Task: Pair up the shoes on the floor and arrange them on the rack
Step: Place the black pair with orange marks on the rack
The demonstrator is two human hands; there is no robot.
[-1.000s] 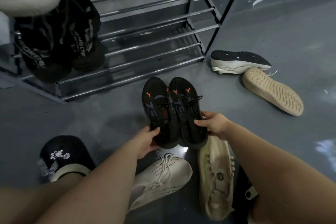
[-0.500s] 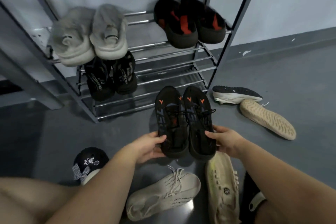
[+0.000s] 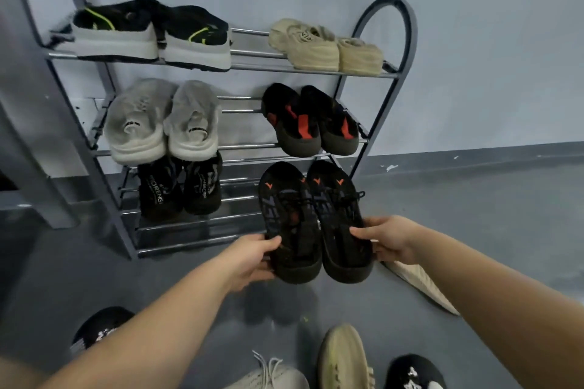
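Note:
I hold a pair of black sneakers with orange marks side by side in front of the rack's lower right. My left hand [image 3: 252,257] grips the heel of the left black sneaker [image 3: 289,219]. My right hand [image 3: 387,241] grips the heel of the right black sneaker [image 3: 339,218]. Their toes reach over the front bars of the metal shoe rack [image 3: 384,74], just under the middle shelf. Loose shoes lie on the floor near me: a white laced sneaker [image 3: 271,376], a beige sneaker [image 3: 344,357], and a sole-up beige shoe [image 3: 420,284].
The rack holds black-and-white shoes [image 3: 151,33] and beige shoes [image 3: 325,47] on top, grey shoes [image 3: 161,120] and black-red shoes [image 3: 309,120] in the middle, black lettered shoes [image 3: 180,186] at lower left. Black patterned shoes lie at the floor's lower left [image 3: 98,328] and lower right [image 3: 414,371].
Both hands have lifted the black pair up and forward, from above the floor to the rack's lower right shelf. My view has tilted up, showing the whole rack.

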